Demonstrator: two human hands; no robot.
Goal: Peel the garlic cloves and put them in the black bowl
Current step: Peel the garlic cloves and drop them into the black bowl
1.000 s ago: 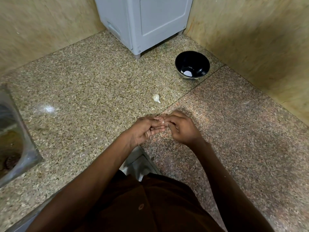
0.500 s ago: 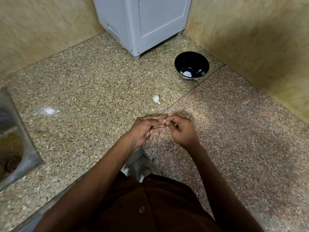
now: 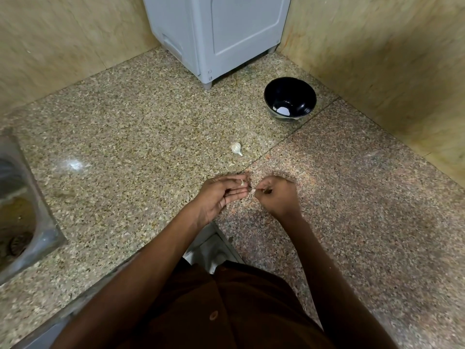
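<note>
Speckled worktop fills the frame. Mid-frame, the left hand holds a clove; the right hand pinches its skin. Upper right sits the bowl.

I see the hands part: right hand pulls off toward 3 o'clock, baring the clove in the left hand.

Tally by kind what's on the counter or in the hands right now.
Black bowl: 1
Garlic bulb on the counter: 1
Garlic clove held in the left hand: 1
Grey appliance: 1
Total: 4
</note>
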